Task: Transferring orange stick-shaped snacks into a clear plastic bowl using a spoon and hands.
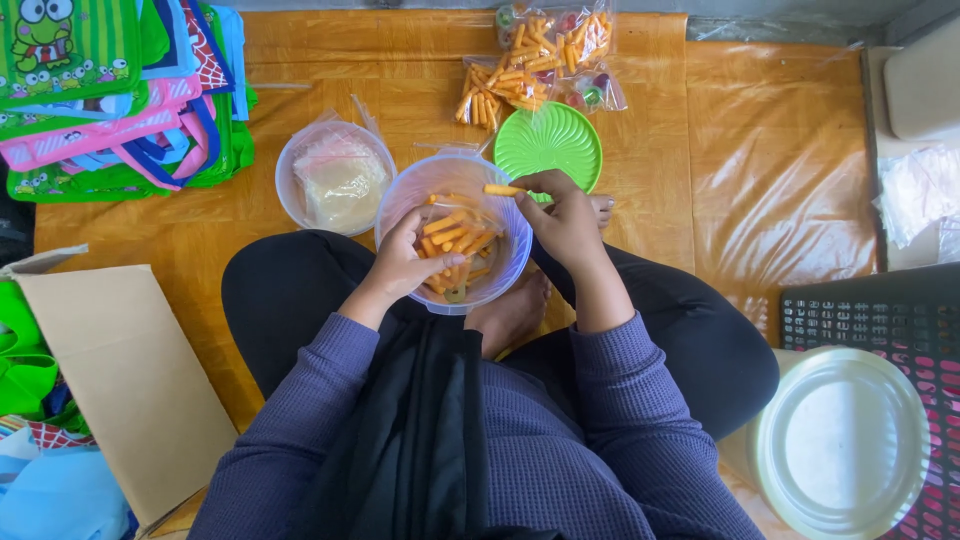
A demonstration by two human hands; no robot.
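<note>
A clear plastic tub (412, 196) with orange snack sticks (455, 240) rests on my lap. My left hand (405, 262) reaches into the tub; a small clear bag seems to be in its fingers, with sticks against them. My right hand (562, 215) hovers at the tub's right rim and pinches one orange stick (502, 190) between fingertips. Both forearms wear purple sleeves.
A second clear tub (335, 178) with folded plastic bags sits to the left. A green lid (548, 142) lies beyond the tub, filled snack bags (540, 55) farther back. Colourful tote bags (110, 95) top left, cardboard box (120, 370) left, white lid (840, 440) and dark basket (880, 310) right.
</note>
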